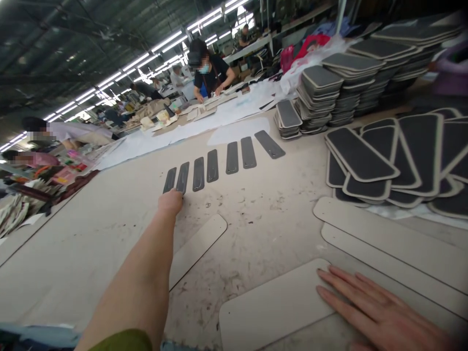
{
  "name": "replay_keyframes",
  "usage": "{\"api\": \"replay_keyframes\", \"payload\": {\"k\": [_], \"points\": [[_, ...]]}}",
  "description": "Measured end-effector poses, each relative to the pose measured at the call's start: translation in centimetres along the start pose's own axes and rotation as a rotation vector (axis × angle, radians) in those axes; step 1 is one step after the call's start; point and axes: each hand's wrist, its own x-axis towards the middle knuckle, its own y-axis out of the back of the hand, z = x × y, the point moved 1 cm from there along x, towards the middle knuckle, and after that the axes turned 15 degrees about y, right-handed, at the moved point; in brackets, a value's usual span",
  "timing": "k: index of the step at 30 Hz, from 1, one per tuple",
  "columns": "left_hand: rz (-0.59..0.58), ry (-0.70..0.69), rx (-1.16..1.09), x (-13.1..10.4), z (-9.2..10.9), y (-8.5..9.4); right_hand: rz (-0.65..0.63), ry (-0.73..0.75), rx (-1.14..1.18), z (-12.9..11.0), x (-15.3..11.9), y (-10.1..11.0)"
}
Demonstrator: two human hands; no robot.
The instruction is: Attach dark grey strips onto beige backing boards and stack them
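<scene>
My left hand (171, 201) is stretched out over the table, its fingers closed at the near end of a dark grey rounded strip (183, 175); the fingertips are partly hidden. This strip lies in a row with several similar ones, such as the dark strip (198, 174) just right of it. My right hand (380, 307) is flat with fingers extended, its fingertips touching the end of a beige rounded panel (274, 307). Another beige panel (201, 243) lies beside my left forearm, partly covered by it.
Long beige panels (387, 243) lie at the right. Behind them are loose dark panels with pale borders (361, 153) and tall stacks of panels (318, 97). Across the table, a masked person (212, 78) works over flat pieces. Other people sit at the far left.
</scene>
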Motion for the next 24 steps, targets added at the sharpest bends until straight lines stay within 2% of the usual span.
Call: {"api": "replay_keyframes", "payload": {"k": [3,4,10,14,18,21,22,24], "points": [[0.006,-0.018,0.024,0.4,0.3,-0.3,-0.147,0.026,0.006,0.3,-0.2,-0.1],[0.01,-0.02,0.027,0.5,0.3,-0.3,-0.158,0.019,0.013,0.3,-0.3,-0.1],[0.037,-0.001,0.0,0.6,0.8,-0.2,-0.105,-0.014,0.037,0.0,-0.2,0.4],[0.061,0.026,-0.051,-0.8,0.7,0.7,-0.08,-0.007,-0.004,-1.0,0.6,1.4],[0.178,0.106,-0.282,-4.7,-0.9,3.4,-0.057,-0.014,-0.017,-1.8,1.6,2.6],[0.265,0.172,-0.522,-9.7,-2.9,6.4,0.012,-0.06,-0.002,-2.3,2.2,3.5],[0.266,0.206,-0.629,-11.7,-3.6,7.4,0.044,-0.077,0.011,-2.5,2.5,3.8],[0.192,0.246,-0.887,-16.0,-4.9,9.2,0.126,-0.109,0.059,-2.9,2.9,4.5]]}}
